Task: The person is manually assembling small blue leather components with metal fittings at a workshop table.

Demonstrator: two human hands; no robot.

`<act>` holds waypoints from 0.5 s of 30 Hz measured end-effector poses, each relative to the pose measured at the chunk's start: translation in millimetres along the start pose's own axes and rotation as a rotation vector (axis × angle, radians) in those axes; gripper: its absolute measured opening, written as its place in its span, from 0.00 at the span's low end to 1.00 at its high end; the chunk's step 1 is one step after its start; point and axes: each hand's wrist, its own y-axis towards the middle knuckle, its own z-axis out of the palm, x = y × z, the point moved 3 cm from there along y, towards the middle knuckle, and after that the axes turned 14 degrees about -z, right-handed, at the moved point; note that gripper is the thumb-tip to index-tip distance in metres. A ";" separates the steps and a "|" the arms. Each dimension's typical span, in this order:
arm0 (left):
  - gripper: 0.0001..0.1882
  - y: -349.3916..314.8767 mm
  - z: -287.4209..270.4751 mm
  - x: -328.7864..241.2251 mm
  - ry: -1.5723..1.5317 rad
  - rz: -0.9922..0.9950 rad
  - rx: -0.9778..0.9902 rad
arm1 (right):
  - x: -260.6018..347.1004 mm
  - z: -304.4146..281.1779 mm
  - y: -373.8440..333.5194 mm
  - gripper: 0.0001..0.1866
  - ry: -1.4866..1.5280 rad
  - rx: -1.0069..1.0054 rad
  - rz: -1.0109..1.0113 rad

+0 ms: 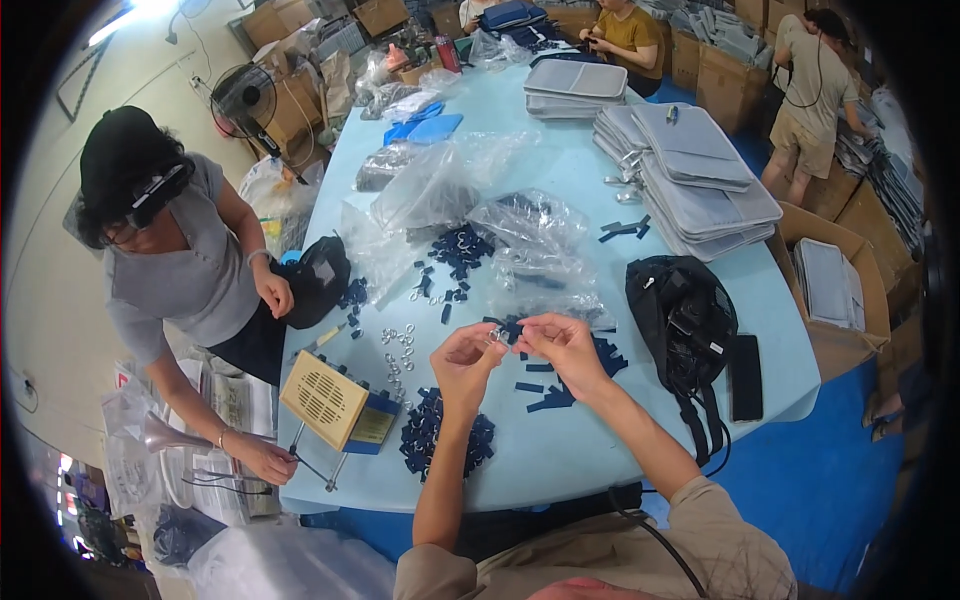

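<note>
Both my hands meet above the front middle of the table. My left hand (468, 358) pinches a small silver metal ring (496, 337) between thumb and fingertips. Close beside it, my right hand (562, 352) has thumb and fingers drawn together; what they hold is too small to make out. Under and right of my hands lie navy fabric strips (552, 398). A heap of navy tabs with metal rings (440, 445) sits by my left forearm. Loose metal rings (394, 352) are scattered to the left, and more navy tabs (462, 250) are piled farther back.
Left, a person (185, 235) holds a rod beside a beige and blue box-shaped device (335, 400). A black bag (680, 315) and dark phone-like slab (746, 378) lie right. Clear plastic bags (435, 190) and grey flat cases (705, 195) cover the far table (590, 185).
</note>
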 end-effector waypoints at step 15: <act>0.15 -6.8 0.3 6.2 -0.074 0.016 -0.019 | 1.8 6.3 -6.7 0.11 -0.094 0.014 -0.097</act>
